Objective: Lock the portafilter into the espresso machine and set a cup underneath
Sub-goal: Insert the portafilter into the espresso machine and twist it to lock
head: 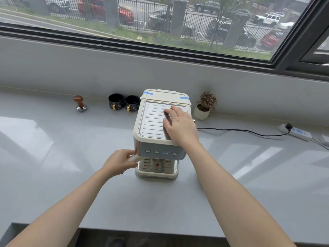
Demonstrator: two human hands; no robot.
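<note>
Two hands work the espresso machine [160, 125]: the left hand [119, 163] has its grip closed around the portafilter handle [133, 158] jutting leftward under the front panel; the right hand [178, 123] lies flat, fingers spread, on top.

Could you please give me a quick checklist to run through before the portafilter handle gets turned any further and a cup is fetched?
1. Left hand grips the portafilter handle: ok.
2. Right hand lies flat on top of the espresso machine, bracing it: ok.
3. Portafilter seated and fully locked: cannot tell; the machine's front hides the head.
4. Drip tray free for a cup: ok, nothing stands on it.
5. Cup under the spout: not ok; both black cups stand by the wall, left of the machine.
6. Power cord plugged into the power strip: ok.
</note>
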